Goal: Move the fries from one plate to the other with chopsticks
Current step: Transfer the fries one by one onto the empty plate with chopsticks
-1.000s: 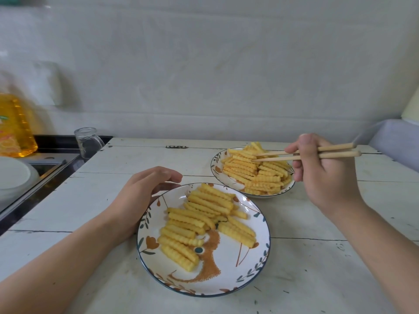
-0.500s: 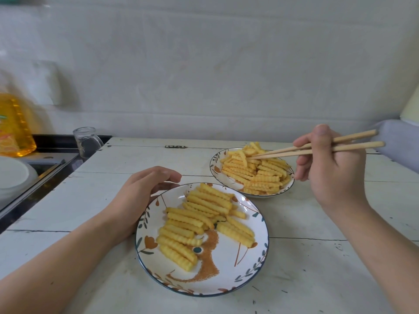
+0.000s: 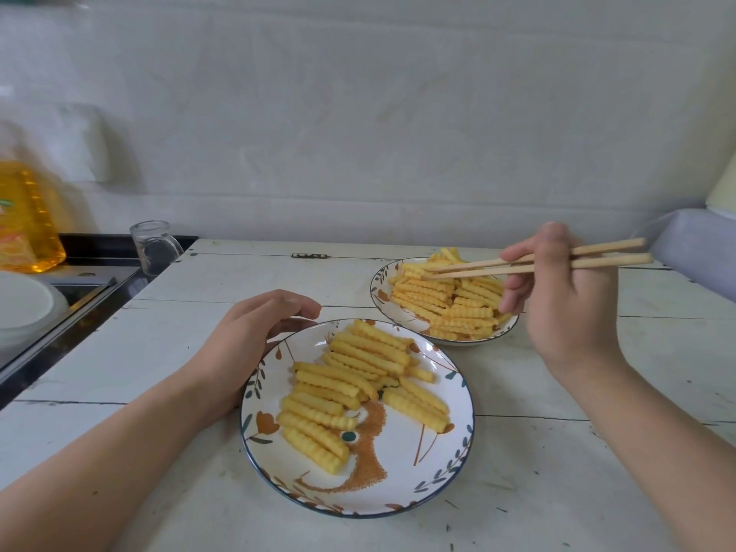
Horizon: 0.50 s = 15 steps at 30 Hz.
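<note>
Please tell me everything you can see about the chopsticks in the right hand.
The chopsticks are two plain sticks, light tan, which look like wood or bamboo. The right hand grips them near their thick ends, which jut past the hand to the right. They lie almost level, close together, pointing left. Their tips are over the fries heaped on the far plate, close together at the top of the heap; whether they pinch a fry cannot be told.

The table (image 3: 358,280) is white-painted wood, matt and worn, with scuffs and dark cracks between its planks. Both plates, near (image 3: 458,444) and far (image 3: 376,288), look like glossy glazed ceramic with painted patterns. The chopsticks (image 3: 478,266) are pale bare wood, matt. The fries (image 3: 330,396) have a ridged, dry surface. A clear glass (image 3: 153,247) shines; the oil bottle (image 3: 24,217) is clear plastic.
</note>
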Tool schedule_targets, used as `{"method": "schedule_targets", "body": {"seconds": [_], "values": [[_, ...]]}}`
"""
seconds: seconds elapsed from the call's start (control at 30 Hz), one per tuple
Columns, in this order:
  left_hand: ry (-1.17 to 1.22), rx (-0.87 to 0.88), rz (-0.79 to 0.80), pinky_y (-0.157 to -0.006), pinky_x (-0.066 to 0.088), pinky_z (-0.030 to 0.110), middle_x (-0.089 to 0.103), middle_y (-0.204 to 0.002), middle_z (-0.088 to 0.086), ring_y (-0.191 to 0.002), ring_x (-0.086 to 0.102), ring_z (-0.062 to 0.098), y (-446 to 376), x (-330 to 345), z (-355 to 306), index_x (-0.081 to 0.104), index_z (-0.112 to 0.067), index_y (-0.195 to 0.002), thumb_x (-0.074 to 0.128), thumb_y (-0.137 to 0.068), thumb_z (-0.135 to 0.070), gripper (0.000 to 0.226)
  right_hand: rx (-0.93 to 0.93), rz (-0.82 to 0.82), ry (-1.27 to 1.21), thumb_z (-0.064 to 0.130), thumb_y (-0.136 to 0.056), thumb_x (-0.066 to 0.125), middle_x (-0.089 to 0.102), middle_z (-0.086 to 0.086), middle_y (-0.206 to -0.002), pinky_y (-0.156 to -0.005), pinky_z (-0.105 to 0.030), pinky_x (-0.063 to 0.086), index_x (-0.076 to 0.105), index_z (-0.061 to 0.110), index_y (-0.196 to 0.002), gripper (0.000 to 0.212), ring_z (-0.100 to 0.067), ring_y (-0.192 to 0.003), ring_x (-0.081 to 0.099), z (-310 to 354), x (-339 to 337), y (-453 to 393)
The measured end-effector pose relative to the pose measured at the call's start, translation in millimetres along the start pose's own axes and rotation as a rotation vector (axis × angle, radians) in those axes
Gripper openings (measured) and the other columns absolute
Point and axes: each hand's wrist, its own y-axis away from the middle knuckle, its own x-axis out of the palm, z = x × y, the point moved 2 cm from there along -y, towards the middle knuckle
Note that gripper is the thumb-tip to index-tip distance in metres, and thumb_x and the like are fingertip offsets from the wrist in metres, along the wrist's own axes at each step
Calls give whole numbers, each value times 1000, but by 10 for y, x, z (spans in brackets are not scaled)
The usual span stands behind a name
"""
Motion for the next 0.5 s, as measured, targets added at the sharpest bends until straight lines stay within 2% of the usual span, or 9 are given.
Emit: {"method": "schedule_targets", "body": {"seconds": [0.1,0.2,0.33,0.43,0.5], "values": [[6,-3,5,-100,56,59,78,-111,13,-105,74,32,11,5,-7,82,-18,-93,49,-109,-23,37,127,17,-225,44,-107,35,51,-11,-49,-38,-26,38,64,8,-68,61,-28,-34,49,146,-12,-19],[16,4,9,-99,57,57,78,-112,14,-105,74,31,18,13,-26,82,-17,-94,55,-105,-27,31,265,209,-414,51,-98,40,50,-15,-51,-36,-25,36,67,12,-56,63,-25,-32,45,319,86,77],[41,4,19,-97,56,55,77,-115,14,-107,73,33,35,17,-51,82,-17,-95,61,-85,-38,32,246,385,-377,53,-92,39,50,-13,-47,-36,-28,38,68,9,-60,61,-28,-32,47,409,261,299],[30,1,21,-100,56,58,78,-114,14,-108,73,34,31,7,-43,82,-18,-95,60,-85,-39,33,244,441,-359,53,-89,41,50,-14,-49,-36,-26,38,66,5,-63,60,-27,-31,46,409,315,385],[24,-2,22,-101,55,60,78,-114,15,-109,73,35,21,-1,-27,82,-18,-95,60,-94,-35,28,236,467,-320,54,-88,43,50,-16,-50,-37,-25,36,67,5,-66,58,-27,-32,46,409,322,413]]}}
